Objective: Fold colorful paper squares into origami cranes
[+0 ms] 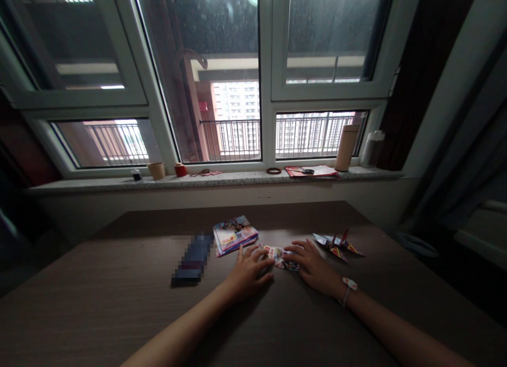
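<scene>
A small piece of colourful printed paper [279, 256] lies flat on the brown table [119, 298], between my two hands. My left hand [249, 272] rests palm down with its fingers stretched onto the paper's left edge. My right hand [312, 265] lies flat as well, fingers pressing on the paper's right side; a bracelet is on that wrist. A folded paper crane [338, 246] of the same colourful paper stands just right of my right hand.
A stack of colourful paper sheets [234, 234] lies behind my left hand. A dark blurred-out object [193, 261] lies to its left. The windowsill [222, 179] holds cups, scissors on papers, a tall cylinder [347, 148] and a kettle-like jug [371, 148].
</scene>
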A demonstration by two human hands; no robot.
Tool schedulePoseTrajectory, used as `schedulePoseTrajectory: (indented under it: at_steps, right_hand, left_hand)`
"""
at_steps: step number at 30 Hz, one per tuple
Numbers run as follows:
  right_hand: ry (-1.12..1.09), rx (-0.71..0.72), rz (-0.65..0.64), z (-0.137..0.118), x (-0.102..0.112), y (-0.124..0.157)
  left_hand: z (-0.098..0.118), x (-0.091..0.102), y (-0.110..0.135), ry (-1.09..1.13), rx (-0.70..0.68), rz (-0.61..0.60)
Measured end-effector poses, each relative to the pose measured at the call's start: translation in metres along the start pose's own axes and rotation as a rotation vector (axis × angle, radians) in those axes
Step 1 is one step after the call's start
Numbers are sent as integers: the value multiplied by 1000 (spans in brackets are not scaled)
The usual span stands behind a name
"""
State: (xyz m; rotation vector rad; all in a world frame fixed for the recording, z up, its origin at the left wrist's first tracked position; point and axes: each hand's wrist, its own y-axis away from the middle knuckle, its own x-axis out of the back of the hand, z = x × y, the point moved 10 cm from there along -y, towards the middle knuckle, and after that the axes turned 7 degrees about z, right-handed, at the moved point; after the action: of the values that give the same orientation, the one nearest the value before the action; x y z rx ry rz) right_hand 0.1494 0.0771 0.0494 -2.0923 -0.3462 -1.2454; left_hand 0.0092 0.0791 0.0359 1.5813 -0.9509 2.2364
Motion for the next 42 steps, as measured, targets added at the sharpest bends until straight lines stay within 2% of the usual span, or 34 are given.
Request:
schedulePoseTrajectory:
  at_steps: [8,15,26,31,42]
  right_hand:
    - [-49,5,6,-8,5,-1]
    - [-62,-19,33,-5,5,-2]
    - [-22,9,94,-3,3,-2]
    - [-18,-19,98,-1,2,-4]
    - [21,-65,172,-1,7,-4]
  left_hand:
    - [0,7,-1,-18,60,5]
    - [6,6,0,75,3,-20]
    - [9,2,0,8,-39,-26]
    - [10,0,1,39,-51,-62]
    - [14,0,2,18,-112,-48]
